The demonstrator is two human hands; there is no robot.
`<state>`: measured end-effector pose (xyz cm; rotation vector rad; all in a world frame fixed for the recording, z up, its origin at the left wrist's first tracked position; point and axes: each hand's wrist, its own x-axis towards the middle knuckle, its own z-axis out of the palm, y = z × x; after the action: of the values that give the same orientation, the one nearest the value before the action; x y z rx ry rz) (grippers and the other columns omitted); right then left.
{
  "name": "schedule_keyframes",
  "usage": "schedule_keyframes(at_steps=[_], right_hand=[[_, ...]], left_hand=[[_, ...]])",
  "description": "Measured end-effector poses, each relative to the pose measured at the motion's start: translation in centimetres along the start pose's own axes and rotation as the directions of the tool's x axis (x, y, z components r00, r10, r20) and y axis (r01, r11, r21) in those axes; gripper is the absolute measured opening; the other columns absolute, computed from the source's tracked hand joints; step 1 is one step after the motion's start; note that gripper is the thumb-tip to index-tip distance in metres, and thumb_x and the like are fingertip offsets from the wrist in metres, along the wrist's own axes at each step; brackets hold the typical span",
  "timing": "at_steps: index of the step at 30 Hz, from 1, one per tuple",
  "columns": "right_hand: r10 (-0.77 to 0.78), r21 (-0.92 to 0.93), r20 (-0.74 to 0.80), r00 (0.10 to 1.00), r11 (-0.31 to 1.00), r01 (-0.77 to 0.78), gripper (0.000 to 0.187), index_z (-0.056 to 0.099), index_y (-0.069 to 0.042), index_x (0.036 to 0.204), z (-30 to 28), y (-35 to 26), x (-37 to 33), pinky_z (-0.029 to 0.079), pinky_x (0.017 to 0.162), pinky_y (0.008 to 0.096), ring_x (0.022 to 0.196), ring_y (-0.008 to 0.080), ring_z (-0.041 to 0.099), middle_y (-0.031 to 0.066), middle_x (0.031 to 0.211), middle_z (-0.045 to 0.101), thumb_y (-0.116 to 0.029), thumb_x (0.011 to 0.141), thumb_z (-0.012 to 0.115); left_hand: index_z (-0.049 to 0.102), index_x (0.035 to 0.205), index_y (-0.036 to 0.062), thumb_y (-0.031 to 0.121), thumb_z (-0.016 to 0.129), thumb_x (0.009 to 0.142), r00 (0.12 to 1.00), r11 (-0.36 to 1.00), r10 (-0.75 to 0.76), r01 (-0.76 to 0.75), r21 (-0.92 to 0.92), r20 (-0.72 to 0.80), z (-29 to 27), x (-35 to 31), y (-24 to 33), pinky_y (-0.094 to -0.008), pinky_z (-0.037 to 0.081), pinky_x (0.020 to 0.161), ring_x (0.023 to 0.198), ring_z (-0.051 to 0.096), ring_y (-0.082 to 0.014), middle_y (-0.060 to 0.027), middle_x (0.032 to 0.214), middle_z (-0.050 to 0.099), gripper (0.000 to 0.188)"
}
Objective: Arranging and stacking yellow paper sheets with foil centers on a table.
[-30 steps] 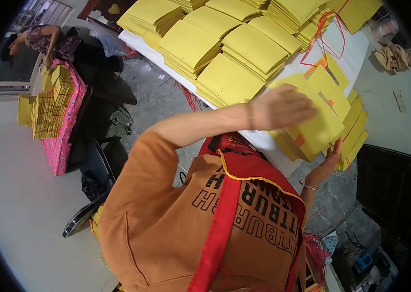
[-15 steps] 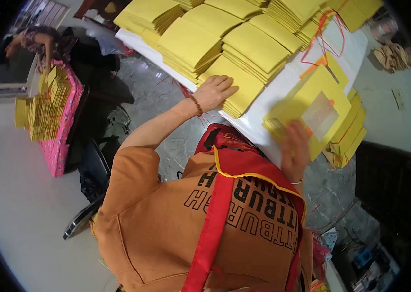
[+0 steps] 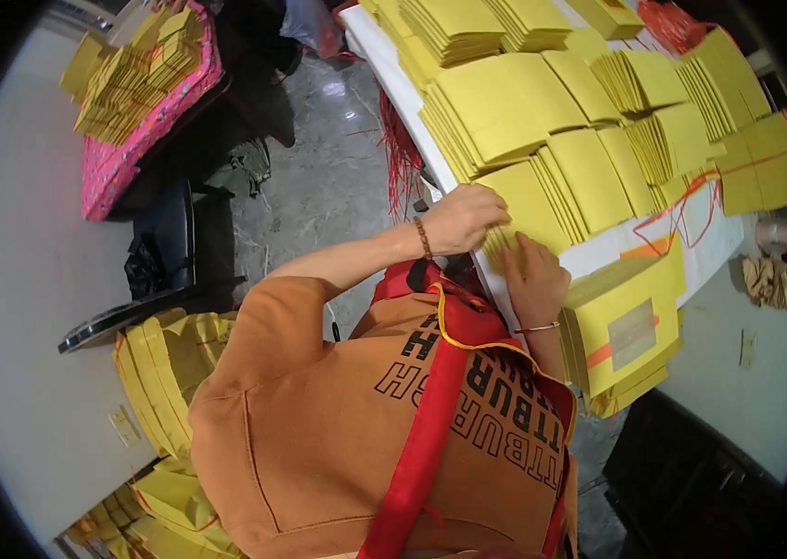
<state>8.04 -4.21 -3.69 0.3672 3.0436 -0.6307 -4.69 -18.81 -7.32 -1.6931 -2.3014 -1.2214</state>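
Along the worktop's (image 3: 596,253) near edge, the left hand (image 3: 466,220) and right hand (image 3: 536,281) both touch the near end of a yellow stack (image 3: 538,205). The left fingers curl and the right ones spread slightly; whether either grips, I cannot tell. Uneven pressure could fan the layers or push them askew, and the right hand, near the windowed pile (image 3: 606,312), might nudge that over the edge.
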Motion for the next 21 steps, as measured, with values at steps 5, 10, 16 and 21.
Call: schedule_keyframes(at_steps=[5,10,16,21], right_hand=[[-0.364,-0.06,-0.303,0.881,0.93,0.363,0.045,0.053,-0.006,0.122,-0.2,-2.9,6.9,0.038,0.093,0.0425,0.111,0.033,0.051,0.0171,0.119,0.054,-0.033,0.086,0.054],[-0.29,-0.151,-0.159,0.944,0.952,0.267,0.064,0.043,-0.005,0.13,2.2,-3.4,14.4,0.032,0.101,0.0409,0.123,0.0373,0.04,0.0239,0.132,0.042,-0.047,0.084,0.053],[-0.114,-0.223,0.096,0.989,0.966,0.133,0.095,0.035,-0.001,0.135,3.7,-2.8,16.5,0.038,0.096,0.0429,0.118,0.0406,0.044,0.0302,0.132,0.039,-0.066,0.069,0.058],[-0.065,-0.266,0.167,0.984,0.958,0.108,0.096,0.034,-0.002,0.135,2.1,-4.3,17.0,0.041,0.092,0.0438,0.113,0.0413,0.048,0.0289,0.129,0.043,-0.064,0.066,0.061]], left_hand=[[0.062,0.101,-0.0008,-0.003,0.046,0.078,0.571,0.566,-0.782,0.483,-0.668,-0.25,1.0,-3.7,-5.9,-0.0262,0.047,0.074,0.083,0.059,-0.0147,-0.0098,0.093,0.063,0.028],[0.047,0.123,-0.0042,-0.002,0.053,0.08,0.288,0.075,-0.956,0.394,-0.916,0.045,0.1,-2.5,-9.8,-0.0272,0.048,0.08,0.094,0.057,-0.0158,-0.0094,0.104,0.058,0.044],[0.05,0.111,-0.0049,0.003,0.054,0.079,0.231,-0.028,-0.967,0.302,-0.953,0.102,1.8,-0.9,-12.2,-0.0236,0.045,0.063,0.076,0.053,-0.0125,-0.0072,0.091,0.055,0.033],[0.046,0.119,-0.0009,0.005,0.055,0.08,0.278,-0.217,-0.893,0.42,-0.881,0.353,1.1,-1.4,-15.5,-0.0279,0.049,0.064,0.083,0.057,-0.0163,-0.0067,0.098,0.057,0.04]])
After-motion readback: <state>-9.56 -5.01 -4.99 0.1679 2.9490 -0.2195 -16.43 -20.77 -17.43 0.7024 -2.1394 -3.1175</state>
